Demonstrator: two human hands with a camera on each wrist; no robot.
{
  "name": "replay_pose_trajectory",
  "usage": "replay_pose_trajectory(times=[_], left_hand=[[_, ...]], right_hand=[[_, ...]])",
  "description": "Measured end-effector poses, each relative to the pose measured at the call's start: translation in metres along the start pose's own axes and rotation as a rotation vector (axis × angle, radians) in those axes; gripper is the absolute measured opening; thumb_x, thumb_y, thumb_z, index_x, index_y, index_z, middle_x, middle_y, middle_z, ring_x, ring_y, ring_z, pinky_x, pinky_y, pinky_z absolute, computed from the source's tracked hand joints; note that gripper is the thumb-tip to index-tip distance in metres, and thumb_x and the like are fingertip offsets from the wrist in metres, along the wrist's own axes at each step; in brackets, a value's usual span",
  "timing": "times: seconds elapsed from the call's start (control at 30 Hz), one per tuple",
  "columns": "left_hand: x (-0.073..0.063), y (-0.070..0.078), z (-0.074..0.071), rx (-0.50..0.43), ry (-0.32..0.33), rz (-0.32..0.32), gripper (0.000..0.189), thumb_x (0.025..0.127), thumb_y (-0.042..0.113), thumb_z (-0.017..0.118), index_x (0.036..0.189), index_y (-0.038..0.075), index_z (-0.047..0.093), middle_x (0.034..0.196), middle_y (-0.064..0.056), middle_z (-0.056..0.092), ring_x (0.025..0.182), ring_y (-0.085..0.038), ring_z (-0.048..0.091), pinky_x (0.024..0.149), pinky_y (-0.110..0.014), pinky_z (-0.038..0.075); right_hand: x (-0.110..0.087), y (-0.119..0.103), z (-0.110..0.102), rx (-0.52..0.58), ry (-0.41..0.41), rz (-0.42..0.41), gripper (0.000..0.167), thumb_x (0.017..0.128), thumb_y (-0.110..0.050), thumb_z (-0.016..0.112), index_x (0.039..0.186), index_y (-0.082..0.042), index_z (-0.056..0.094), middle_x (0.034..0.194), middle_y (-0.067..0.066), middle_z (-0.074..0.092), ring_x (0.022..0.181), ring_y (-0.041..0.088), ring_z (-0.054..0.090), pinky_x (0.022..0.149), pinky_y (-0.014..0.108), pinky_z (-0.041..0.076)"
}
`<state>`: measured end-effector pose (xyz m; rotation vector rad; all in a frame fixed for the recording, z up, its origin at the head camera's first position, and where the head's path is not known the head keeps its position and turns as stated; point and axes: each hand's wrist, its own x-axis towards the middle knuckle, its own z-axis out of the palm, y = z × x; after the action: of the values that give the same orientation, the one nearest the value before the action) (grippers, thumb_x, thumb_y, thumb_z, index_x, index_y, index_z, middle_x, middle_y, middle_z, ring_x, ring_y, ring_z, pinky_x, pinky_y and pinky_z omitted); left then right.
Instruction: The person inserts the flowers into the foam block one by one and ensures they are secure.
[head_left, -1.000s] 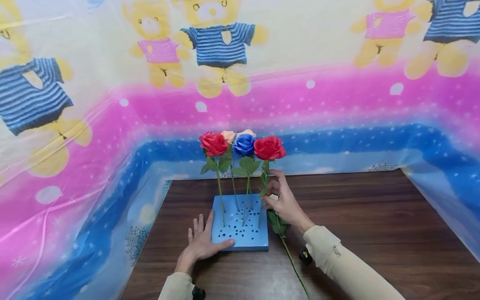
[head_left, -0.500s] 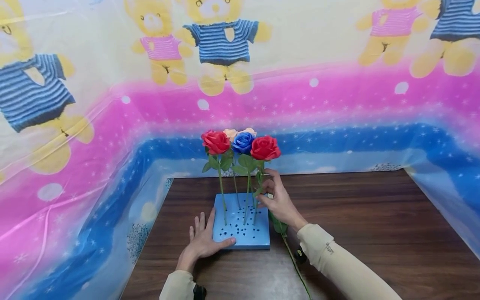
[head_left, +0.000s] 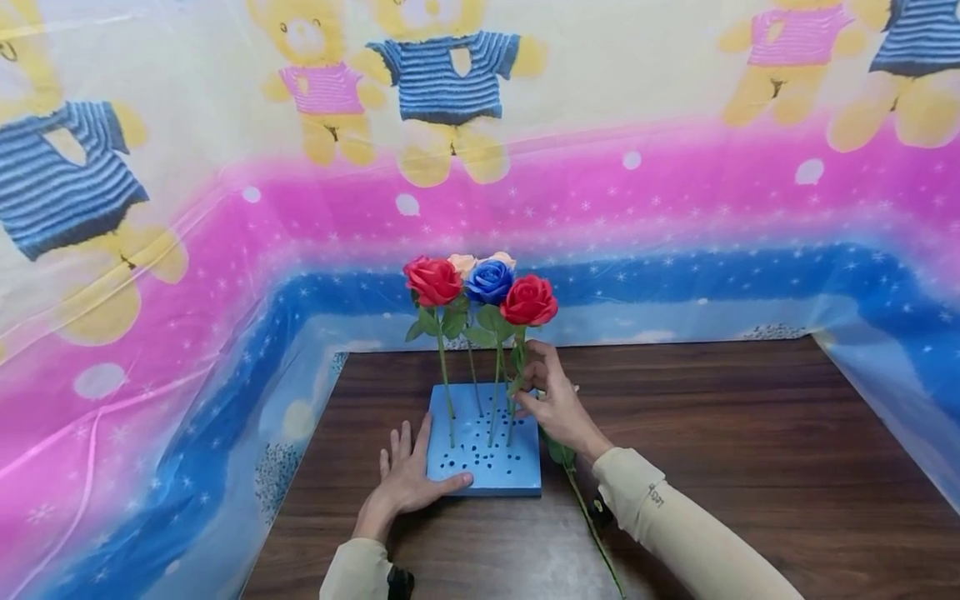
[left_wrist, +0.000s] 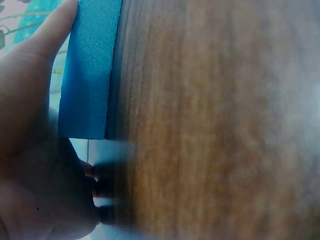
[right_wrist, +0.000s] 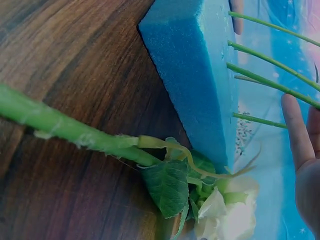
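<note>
A blue foam block (head_left: 487,482), pierced with many small holes, lies on the table. Beside its left edge my left hand (head_left: 403,482) steadies it, fingers spread and thumb laid on the top face. My right hand (head_left: 561,410) pinches the leafy stem of a red rose (head_left: 529,300), whose stem end meets the block at its right side. Also upright in the block are another red rose (head_left: 432,281), a blue rose (head_left: 490,282) and two peach roses behind, partly hidden. The right wrist view shows the thumb (right_wrist: 296,127) against a green stem.
Right of the block a whitish rose (right_wrist: 230,212) lies on the table, its long stem (head_left: 592,533) pointing toward me. Its bloom is largely covered by my right hand in the head view. A bear-patterned cloth (head_left: 570,200) hangs behind the wooden table (head_left: 720,433).
The red rose in my right hand has shifted slightly left, its bloom now closer to the blue rose. My left hand stays on the block.
</note>
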<state>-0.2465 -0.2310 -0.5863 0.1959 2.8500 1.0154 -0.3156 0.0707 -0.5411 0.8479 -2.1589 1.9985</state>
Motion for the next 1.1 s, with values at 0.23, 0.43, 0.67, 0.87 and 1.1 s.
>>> replay_pose_trajectory(times=[0.23, 0.43, 0.67, 0.87, 1.1], left_hand=[[0.001, 0.0, 0.0, 0.0, 0.01, 0.017, 0.141, 0.081, 0.087, 0.078, 0.182, 0.019, 0.007, 0.181, -0.038, -0.004, 0.166, -0.059, -0.014, 0.125, -0.083, -0.012], [-0.002, 0.009, -0.008, 0.015, -0.026, -0.021, 0.136, 0.086, 0.076, 0.082, 0.181, 0.015, 0.007, 0.182, -0.036, -0.004, 0.167, -0.058, -0.012, 0.128, -0.081, -0.009], [0.0, 0.0, -0.001, -0.009, -0.001, -0.006, 0.139, 0.083, 0.087, 0.077, 0.182, 0.019, 0.006, 0.182, -0.036, -0.004, 0.168, -0.058, -0.012, 0.127, -0.081, -0.008], [0.0, 0.004, -0.002, 0.023, -0.032, -0.038, 0.136, 0.086, 0.078, 0.082, 0.181, 0.017, 0.007, 0.182, -0.035, -0.004, 0.168, -0.056, -0.012, 0.129, -0.079, -0.007], [-0.003, 0.003, -0.002, 0.014, -0.019, -0.014, 0.136, 0.086, 0.08, 0.079, 0.181, 0.016, 0.006, 0.181, -0.038, -0.004, 0.167, -0.059, -0.012, 0.127, -0.081, -0.009]], right_hand=[[0.0, 0.002, -0.001, -0.025, -0.012, 0.016, 0.075, 0.108, 0.004, 0.068, 0.165, -0.029, 0.031, 0.106, 0.018, 0.062, 0.106, 0.053, 0.073, 0.076, 0.045, 0.07], [0.001, 0.002, -0.003, 0.006, -0.011, 0.072, 0.072, 0.108, -0.001, 0.072, 0.162, -0.033, 0.036, 0.102, 0.018, 0.064, 0.105, 0.049, 0.076, 0.076, 0.049, 0.07], [-0.001, 0.004, -0.004, 0.014, -0.025, 0.113, 0.071, 0.11, -0.006, 0.072, 0.165, -0.033, 0.036, 0.105, 0.019, 0.067, 0.107, 0.045, 0.077, 0.078, 0.048, 0.07], [-0.003, 0.005, -0.005, 0.002, -0.046, 0.135, 0.065, 0.112, -0.005, 0.068, 0.163, -0.031, 0.038, 0.105, 0.02, 0.068, 0.108, 0.037, 0.079, 0.081, 0.052, 0.069], [-0.005, 0.004, -0.001, 0.051, -0.034, 0.178, 0.068, 0.111, -0.007, 0.07, 0.162, -0.03, 0.031, 0.1, 0.023, 0.064, 0.111, 0.047, 0.077, 0.085, 0.058, 0.068]])
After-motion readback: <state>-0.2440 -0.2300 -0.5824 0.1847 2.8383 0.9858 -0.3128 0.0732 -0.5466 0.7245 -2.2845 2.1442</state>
